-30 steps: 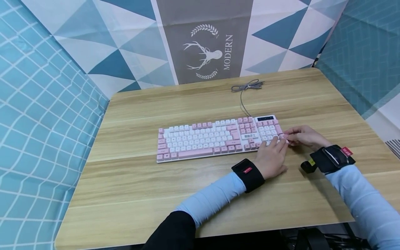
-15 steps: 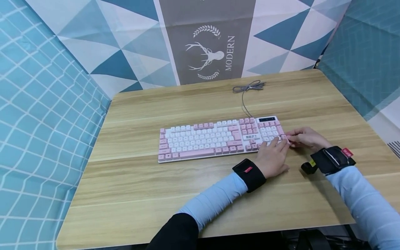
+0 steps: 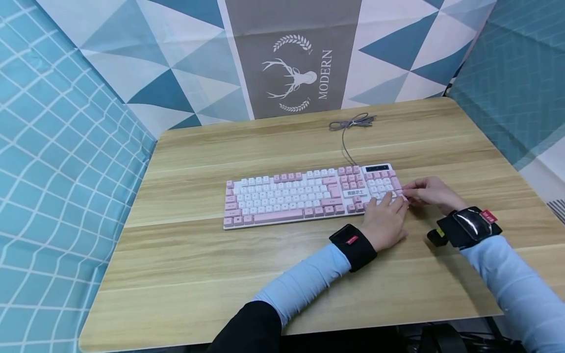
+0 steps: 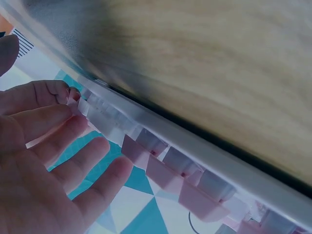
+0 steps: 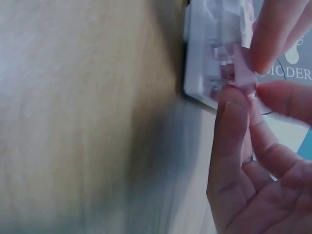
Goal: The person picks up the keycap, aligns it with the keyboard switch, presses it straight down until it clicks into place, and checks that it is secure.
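A pink and white keyboard [image 3: 304, 196] lies across the middle of the wooden table [image 3: 220, 264]. My left hand [image 3: 388, 212] rests with straight fingers on the keys at its near right corner. In the left wrist view those fingers [image 4: 58, 122] lie against the key rows [image 4: 161, 161]. Just right of that, my right hand [image 3: 423, 191] pinches a small pink keycap [image 3: 402, 195] at the keyboard's right edge. The right wrist view shows thumb and fingertips closed on the keycap [image 5: 242, 80] beside the keyboard's white corner [image 5: 202, 58].
The keyboard's grey cable [image 3: 348, 130] runs back to a coil near the far table edge. Patterned cloth walls [image 3: 66, 147] close in the table on the left, back and right. Bare wood stretches in front of and left of the keyboard.
Both hands stay at the keyboard's right end. The right hand keeps its pinch on the keycap and has barely shifted.
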`<move>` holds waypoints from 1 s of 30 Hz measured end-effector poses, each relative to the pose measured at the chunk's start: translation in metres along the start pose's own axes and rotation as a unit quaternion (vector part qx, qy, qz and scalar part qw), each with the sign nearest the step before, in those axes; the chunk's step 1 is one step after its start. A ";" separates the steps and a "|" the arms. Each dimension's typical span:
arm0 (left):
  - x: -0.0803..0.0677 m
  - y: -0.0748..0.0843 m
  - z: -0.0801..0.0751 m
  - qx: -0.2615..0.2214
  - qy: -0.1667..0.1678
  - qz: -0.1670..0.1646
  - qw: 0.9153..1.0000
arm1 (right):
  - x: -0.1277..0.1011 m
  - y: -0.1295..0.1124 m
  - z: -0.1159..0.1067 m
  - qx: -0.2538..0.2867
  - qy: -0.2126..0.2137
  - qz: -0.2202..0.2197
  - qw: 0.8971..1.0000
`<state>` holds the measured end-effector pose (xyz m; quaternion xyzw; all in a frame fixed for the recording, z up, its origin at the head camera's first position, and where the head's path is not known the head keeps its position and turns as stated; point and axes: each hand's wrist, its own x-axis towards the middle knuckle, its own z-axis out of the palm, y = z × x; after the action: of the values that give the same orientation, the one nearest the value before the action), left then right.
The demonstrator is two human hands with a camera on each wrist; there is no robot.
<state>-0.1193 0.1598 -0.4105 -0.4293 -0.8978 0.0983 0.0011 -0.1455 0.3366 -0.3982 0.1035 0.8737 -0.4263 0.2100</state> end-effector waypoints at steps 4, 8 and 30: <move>0.000 0.000 -0.001 0.006 -0.009 -0.009 1.000 | 0.001 -0.001 0.004 0.001 0.020 -0.005 1.000; 0.000 0.000 -0.001 0.010 -0.025 -0.017 0.999 | 0.003 0.000 0.005 -0.001 0.027 -0.006 1.000; 0.002 0.003 -0.004 -0.013 -0.018 -0.020 1.000 | 0.009 0.006 -0.003 0.020 -0.017 0.031 0.999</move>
<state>-0.1175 0.1638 -0.4071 -0.4097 -0.9071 0.0943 -0.0191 -0.1518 0.3420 -0.4046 0.1278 0.8577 -0.4389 0.2356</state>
